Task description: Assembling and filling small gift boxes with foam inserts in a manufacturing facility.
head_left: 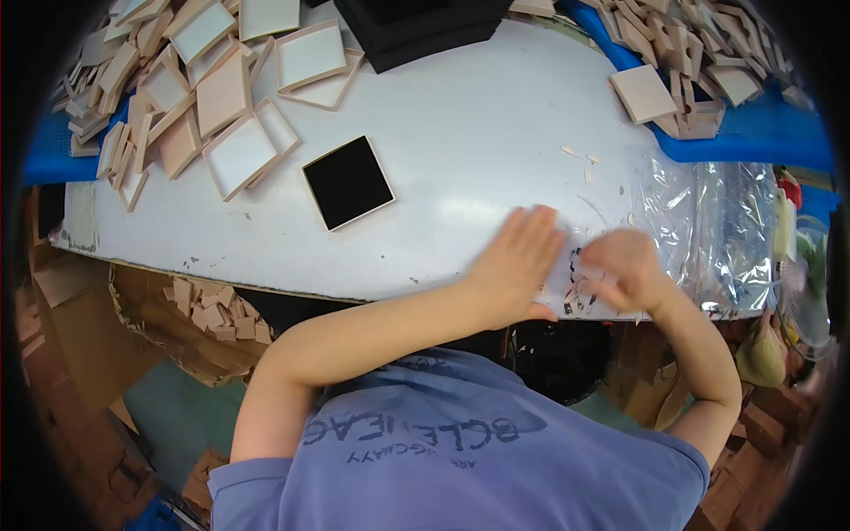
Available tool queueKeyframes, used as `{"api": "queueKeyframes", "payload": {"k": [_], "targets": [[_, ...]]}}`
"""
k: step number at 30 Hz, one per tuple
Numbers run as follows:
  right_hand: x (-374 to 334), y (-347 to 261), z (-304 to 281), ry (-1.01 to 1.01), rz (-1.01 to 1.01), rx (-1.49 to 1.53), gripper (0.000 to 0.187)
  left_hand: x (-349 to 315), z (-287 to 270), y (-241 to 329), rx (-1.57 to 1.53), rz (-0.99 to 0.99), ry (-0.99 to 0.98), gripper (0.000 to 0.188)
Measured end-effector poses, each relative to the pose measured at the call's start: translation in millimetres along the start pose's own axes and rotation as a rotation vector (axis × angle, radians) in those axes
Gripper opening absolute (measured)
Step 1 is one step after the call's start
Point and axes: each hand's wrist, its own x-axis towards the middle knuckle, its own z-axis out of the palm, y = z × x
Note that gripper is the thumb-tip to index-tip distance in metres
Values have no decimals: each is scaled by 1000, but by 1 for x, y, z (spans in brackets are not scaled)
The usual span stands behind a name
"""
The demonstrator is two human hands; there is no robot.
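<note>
My left hand (521,261) lies on the white table (496,142) near its front edge, fingers stretched out and holding nothing I can see. Just right of it is my right hand (627,267), bent inward and smeared by motion, so its fingers do not show clearly. Small dark scraps (577,281) lie on the tabletop between the two hands. Farther left, apart from both hands, a shallow pale box part with a black inside (348,183) rests on the table.
Pale shallow box trays (239,157) are heaped at the far left. Similar pieces fill a blue crate (744,142) at the far right. A black stack (425,31) stands at the back. Clear plastic film (699,234) covers the right end. Below is a carton of pale pieces (217,310).
</note>
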Motion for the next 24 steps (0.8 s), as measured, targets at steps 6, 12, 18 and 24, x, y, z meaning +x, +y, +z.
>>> {"api": "queueKeyframes", "payload": {"k": [6, 12, 18, 24], "targets": [[45, 44, -17, 553, 129, -545, 31, 17, 42, 57, -449, 507, -134, 87], [33, 39, -33, 78, 208, 27, 23, 40, -1, -26, -63, -40, 311, 80], [43, 126, -93, 426, 413, -818, 60, 54, 20, 12, -321, 218, -141, 73], [69, 125, -77, 393, 501, -667, 62, -10, -17, 7, -292, 269, 38, 61]]}}
